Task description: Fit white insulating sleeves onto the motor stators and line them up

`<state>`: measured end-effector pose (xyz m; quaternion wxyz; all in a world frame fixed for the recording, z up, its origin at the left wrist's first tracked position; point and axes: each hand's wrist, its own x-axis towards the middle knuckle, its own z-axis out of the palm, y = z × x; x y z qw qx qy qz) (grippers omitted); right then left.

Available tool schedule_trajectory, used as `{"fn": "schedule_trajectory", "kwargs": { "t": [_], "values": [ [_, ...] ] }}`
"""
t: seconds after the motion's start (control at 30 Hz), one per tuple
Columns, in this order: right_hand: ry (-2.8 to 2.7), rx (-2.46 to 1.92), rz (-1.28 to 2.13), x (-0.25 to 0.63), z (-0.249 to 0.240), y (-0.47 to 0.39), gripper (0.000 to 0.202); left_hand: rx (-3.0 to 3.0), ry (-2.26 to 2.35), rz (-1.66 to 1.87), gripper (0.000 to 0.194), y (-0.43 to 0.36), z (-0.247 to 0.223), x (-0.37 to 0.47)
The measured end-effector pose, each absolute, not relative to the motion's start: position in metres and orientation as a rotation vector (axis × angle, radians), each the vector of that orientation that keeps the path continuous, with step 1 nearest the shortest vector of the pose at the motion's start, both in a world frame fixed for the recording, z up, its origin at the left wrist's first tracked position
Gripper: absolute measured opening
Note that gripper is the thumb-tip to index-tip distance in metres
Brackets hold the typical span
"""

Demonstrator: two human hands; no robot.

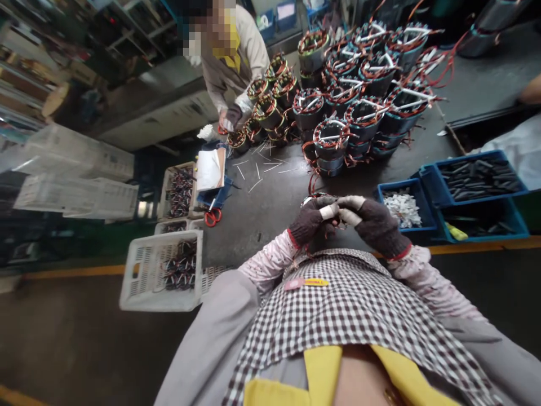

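Both hands wear dark knit gloves, with white wrappings on the fingers, and meet at the near edge of the dark table (270, 197). My left hand (310, 220) has its fingers bent and pressed together. My right hand (376, 223) is closed too, its wrapped fingertips touching those of my left hand. What they pinch is too small and covered to name. Part of a wound ring with red wires shows just behind and beneath the fingers. Beyond them stand stacked dark cylinders (332, 144) with red wires and white ties.
Blue bins with white pieces (401, 208) and black sleeves (479, 177) stand right. Red scissors (212, 217), a notepad (210, 169) and a white crate (160, 270) are left. Thin white strips lie mid-table. Across it, a person (236, 62) handles a wound ring.
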<state>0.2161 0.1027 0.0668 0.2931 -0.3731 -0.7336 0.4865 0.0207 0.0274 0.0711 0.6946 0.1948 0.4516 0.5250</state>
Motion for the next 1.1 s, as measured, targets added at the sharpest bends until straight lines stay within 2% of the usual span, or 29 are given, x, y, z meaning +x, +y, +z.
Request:
{"fn": "schedule_trajectory", "kwargs": {
  "t": [0.1,0.27,0.43,0.6,0.77,0.97,1.1],
  "values": [
    [-1.664,-1.150,1.427,0.222,0.058,0.093,0.034,0.368,0.964,1.224,0.045,0.025,0.065,0.017],
    [-1.250,-1.468,1.649,0.240,0.005,0.060,0.041,0.261,0.933,1.320,0.051,0.019,0.060,0.013],
    [-1.054,-1.594,1.635,0.231,-0.029,0.034,0.048,0.303,1.034,1.304,0.049,0.022,0.058,0.017],
    [-0.949,-1.576,1.660,0.218,-0.040,0.026,0.046,0.270,1.145,1.340,0.049,0.026,0.050,0.019],
    [-0.780,-1.492,1.814,0.199,-0.045,0.012,0.036,0.263,1.246,1.333,0.046,0.027,0.049,0.026],
    [-0.749,-1.617,1.588,0.164,-0.039,0.011,0.029,0.308,1.266,1.324,0.047,0.029,0.055,0.031],
    [-0.704,-1.610,1.588,0.169,-0.037,0.014,0.023,0.331,1.206,1.347,0.048,0.030,0.053,0.030]
  ]
}}
